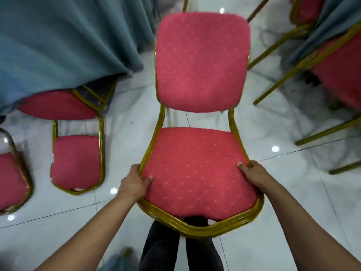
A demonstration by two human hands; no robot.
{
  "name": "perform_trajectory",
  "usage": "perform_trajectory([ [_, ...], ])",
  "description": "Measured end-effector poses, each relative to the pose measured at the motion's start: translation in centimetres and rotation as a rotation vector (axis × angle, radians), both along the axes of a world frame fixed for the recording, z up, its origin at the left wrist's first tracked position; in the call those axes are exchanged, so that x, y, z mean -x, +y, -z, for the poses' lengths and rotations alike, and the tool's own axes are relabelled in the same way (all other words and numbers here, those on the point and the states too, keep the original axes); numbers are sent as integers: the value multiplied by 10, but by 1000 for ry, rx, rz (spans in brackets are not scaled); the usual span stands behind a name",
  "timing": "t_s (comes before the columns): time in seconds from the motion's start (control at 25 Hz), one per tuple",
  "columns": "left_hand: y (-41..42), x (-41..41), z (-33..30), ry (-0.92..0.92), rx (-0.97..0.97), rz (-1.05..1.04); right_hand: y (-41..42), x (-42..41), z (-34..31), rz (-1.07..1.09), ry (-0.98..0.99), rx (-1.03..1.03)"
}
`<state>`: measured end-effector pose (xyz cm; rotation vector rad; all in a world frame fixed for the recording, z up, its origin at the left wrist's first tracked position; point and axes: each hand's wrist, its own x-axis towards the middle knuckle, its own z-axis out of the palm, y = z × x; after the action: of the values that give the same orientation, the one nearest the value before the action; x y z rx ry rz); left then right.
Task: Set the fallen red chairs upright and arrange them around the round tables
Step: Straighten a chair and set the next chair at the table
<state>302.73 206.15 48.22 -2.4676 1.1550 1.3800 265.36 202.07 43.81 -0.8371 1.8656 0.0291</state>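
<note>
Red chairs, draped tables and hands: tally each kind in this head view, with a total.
Red chairs: 5, namely the held chair, two at left and two at right
Draped tables: 2
Hands: 2, left hand, right hand
Total: 9

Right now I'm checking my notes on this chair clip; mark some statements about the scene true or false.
1. Both hands grip the red chair by its backrest. True.
2. The left hand holds nothing. False: it grips the gold frame.
3. A teal tablecloth hangs at upper left. True.
4. The floor is carpeted. False: it is glossy pale tile.
5. The right hand rests its thumb on the red cushion. True.
</note>
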Motion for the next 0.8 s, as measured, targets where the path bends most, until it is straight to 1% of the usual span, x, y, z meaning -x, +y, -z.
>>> perform_trajectory([
  [0.12,-7,29,-78,-52,51,68,-24,34,-82,49,-64,-31],
  [0.2,-12,52,-114,-72,125,73,-38,52,-125,110,-42,29],
  [0.32,-23,86,-153,-14,283,15,-54,51,-172,300,52,292],
  [0.4,-31,101,-168,-18,380,49,-67,34,-199,336,112,510],
  [0.44,-35,105,-172,-66,428,113,-73,23,-207,315,123,589],
  [0.52,-51,107,-182,-127,554,171,-90,4,-224,227,133,688],
  [0.6,-72,101,-190,-44,642,108,-114,-9,-234,122,167,739],
  [0.68,-98,89,-196,-13,674,100,-140,-17,-241,19,169,763],
  [0.8,-142,73,-201,-28,625,125,-185,-25,-251,-51,171,739],
])
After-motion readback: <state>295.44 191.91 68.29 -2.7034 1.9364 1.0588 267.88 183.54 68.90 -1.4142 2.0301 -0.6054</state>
